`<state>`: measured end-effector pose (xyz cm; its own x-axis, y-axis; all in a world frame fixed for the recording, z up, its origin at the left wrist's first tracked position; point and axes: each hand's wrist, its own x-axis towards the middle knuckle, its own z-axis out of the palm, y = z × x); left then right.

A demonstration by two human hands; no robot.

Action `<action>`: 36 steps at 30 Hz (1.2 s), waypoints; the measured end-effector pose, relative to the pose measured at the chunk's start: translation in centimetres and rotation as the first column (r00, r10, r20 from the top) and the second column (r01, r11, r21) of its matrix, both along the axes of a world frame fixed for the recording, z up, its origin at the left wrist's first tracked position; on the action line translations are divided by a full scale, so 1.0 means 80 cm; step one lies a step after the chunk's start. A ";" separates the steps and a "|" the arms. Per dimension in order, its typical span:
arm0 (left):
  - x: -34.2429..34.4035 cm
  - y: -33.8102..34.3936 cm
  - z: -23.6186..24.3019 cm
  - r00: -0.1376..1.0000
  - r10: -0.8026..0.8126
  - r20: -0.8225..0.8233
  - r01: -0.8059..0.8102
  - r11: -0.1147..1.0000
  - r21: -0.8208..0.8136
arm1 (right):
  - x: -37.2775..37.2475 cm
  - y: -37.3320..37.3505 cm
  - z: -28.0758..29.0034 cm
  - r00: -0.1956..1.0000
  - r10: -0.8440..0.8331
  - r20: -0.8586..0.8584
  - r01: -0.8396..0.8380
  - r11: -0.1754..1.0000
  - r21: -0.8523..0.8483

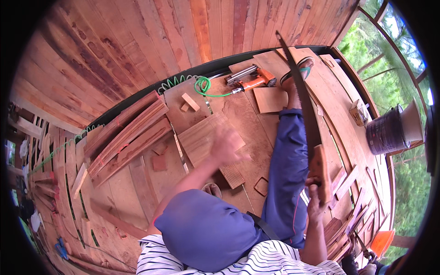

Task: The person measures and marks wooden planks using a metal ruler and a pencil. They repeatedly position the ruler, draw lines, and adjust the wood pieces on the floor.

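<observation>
My right hand [316,192] is closed round the wooden handle of a long handsaw [303,95], held upright with its blade rising over my stretched right leg [286,151]. My left hand [229,149] is motion-blurred, fingers apart, over a square wooden board [199,134]; whether it touches the board I cannot tell. A short grooved wood piece [232,177] lies below that hand. Farther forward is an orange nail gun [256,82] with a coiled green hose [202,86], beside a smaller board [268,100].
Stacked planks [128,135] lie left on the plank floor [123,201]. A wooden wall [183,27] rises ahead. A dark bucket [384,130] stands at the right by railings and trees. Offcuts [343,183] lie right of my leg. Someone's dark-clothed body part [350,263] shows lower right.
</observation>
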<state>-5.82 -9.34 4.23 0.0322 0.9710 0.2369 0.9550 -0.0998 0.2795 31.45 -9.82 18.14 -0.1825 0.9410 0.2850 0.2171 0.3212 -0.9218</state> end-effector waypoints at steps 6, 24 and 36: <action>0.119 -0.096 -0.012 0.939 -0.342 -0.023 0.333 0.925 -0.181 | -0.046 -0.019 0.020 0.985 0.092 0.144 -0.084 0.995 -0.059; 0.017 -0.084 -0.024 0.973 -0.068 0.219 0.049 0.995 0.089 | -0.065 -0.053 -0.009 0.935 0.334 0.119 -0.309 0.933 -0.185; -0.270 -0.002 -0.019 0.850 0.518 0.095 -0.515 0.855 -0.055 | -0.084 -0.086 -0.021 0.893 0.438 0.100 -0.416 0.890 -0.188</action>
<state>-27.41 -9.51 2.70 -0.4985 0.8470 0.1847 0.8327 0.4087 0.3736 24.76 -16.70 16.49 -0.6029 0.7934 0.0834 0.2183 0.2646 -0.9393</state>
